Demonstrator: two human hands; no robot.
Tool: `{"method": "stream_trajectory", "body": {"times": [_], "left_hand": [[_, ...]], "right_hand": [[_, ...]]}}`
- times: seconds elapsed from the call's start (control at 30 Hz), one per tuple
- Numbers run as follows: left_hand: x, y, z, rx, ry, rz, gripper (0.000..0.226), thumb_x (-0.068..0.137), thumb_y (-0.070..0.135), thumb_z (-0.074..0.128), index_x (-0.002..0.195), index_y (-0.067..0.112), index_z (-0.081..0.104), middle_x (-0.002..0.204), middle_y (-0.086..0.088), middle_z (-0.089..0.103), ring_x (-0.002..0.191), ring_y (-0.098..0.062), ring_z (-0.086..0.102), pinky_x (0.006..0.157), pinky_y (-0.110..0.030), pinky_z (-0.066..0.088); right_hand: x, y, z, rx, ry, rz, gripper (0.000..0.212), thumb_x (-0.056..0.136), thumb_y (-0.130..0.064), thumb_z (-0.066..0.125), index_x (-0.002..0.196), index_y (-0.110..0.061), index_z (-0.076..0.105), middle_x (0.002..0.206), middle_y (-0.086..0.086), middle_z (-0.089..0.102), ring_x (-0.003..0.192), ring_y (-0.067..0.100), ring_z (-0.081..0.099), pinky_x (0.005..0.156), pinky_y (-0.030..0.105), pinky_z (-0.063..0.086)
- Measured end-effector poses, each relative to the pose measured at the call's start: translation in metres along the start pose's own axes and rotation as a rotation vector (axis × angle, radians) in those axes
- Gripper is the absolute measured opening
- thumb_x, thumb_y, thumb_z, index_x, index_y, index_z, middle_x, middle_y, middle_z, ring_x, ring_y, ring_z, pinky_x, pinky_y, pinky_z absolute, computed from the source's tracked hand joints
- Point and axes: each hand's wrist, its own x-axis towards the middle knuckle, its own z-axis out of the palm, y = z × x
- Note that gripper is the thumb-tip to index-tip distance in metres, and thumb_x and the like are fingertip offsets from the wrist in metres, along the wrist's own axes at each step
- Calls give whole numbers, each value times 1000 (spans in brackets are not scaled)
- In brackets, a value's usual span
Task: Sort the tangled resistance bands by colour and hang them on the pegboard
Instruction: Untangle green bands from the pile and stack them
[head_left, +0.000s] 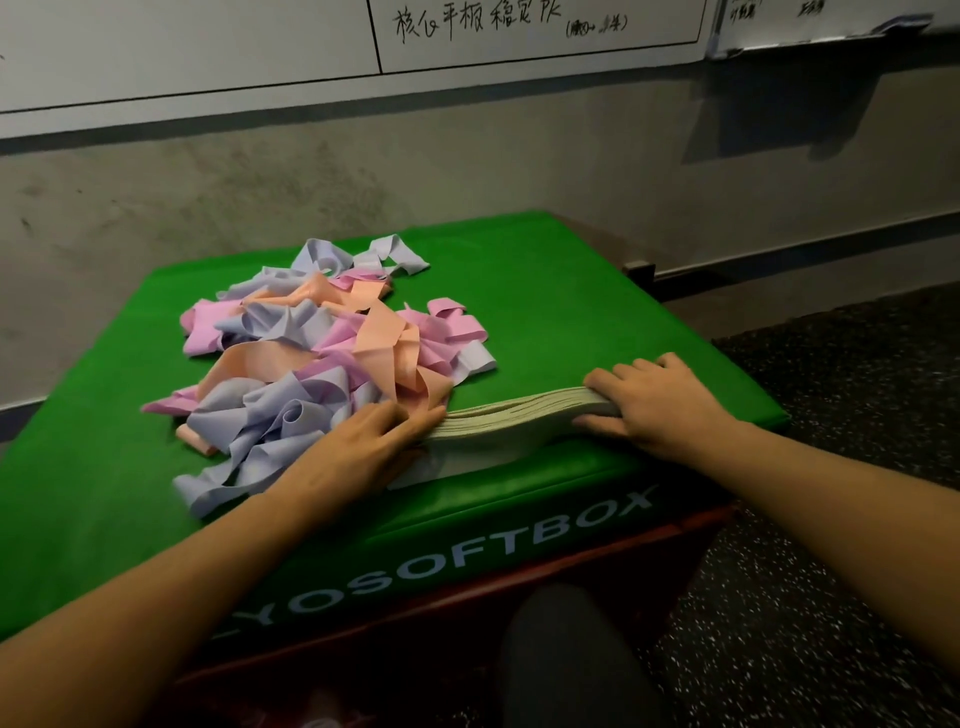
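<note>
The left hand (363, 441) and right hand (654, 400) each grip one end of a gathered stack of pale green bands (519, 415) at the near edge of the green soft box (597, 291). Risk: the stack may fan apart or slide off that edge if either grip loosens, and the left end touches the tangled pile (322, 343) of pink, lilac and peach bands, so loose loops may drag along. A concrete wall (467, 171) with a whiteboard (260, 47) stands behind; no pegboard is visible.

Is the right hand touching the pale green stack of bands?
Touching. The head view shows the right hand holding one end of the green stack, fingers on top and thumb below.
</note>
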Motion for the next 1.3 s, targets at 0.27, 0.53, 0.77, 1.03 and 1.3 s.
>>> {"method": "stream_trajectory", "body": {"times": [0.27, 0.53, 0.77, 1.03, 1.3], "left_hand": [[-4, 3, -4, -221, -196, -144, 78, 95, 37, 52, 157, 40, 5, 135, 3, 38, 113, -10, 37, 103, -28, 36], [-1, -6, 0, -828, -64, -395, 63, 91, 7, 67, 123, 59, 56, 117, 2, 59, 97, -9, 62, 87, -18, 51], [33, 2, -17, -1216, 124, -570, 47, 86, -8, 66, 117, 28, 64, 110, 0, 72, 101, -19, 69, 79, -23, 57], [151, -11, -25, -1288, 113, -661, 50, 87, -4, 65, 123, 30, 59, 116, -16, 61, 100, -30, 67, 86, -38, 59], [288, -2, 16, -1179, 73, -706, 52, 82, -19, 58, 117, 20, 61, 110, -16, 59, 100, -28, 58, 95, -39, 53]], "right_hand": [[-2, 7, 4, 111, 33, -88, 50, 77, -61, 32, 109, -27, 51, 97, -2, 60, 84, 19, 53, 77, 35, 47], [-15, 26, 5, 386, -57, -73, 49, 91, -34, 59, 140, -33, 48, 116, -3, 56, 107, 17, 53, 94, 29, 42], [-31, 35, 4, 767, 11, 77, 62, 94, -31, 64, 137, -64, 33, 118, -6, 63, 98, 17, 64, 90, 33, 53], [-35, 61, 1, 1000, -7, 255, 52, 94, -25, 65, 127, -52, 35, 100, 7, 62, 82, 23, 67, 80, 34, 53], [-19, 85, 6, 1214, 26, 380, 46, 96, -15, 60, 121, -53, 48, 93, 4, 55, 68, 23, 56, 61, 35, 55]]}}
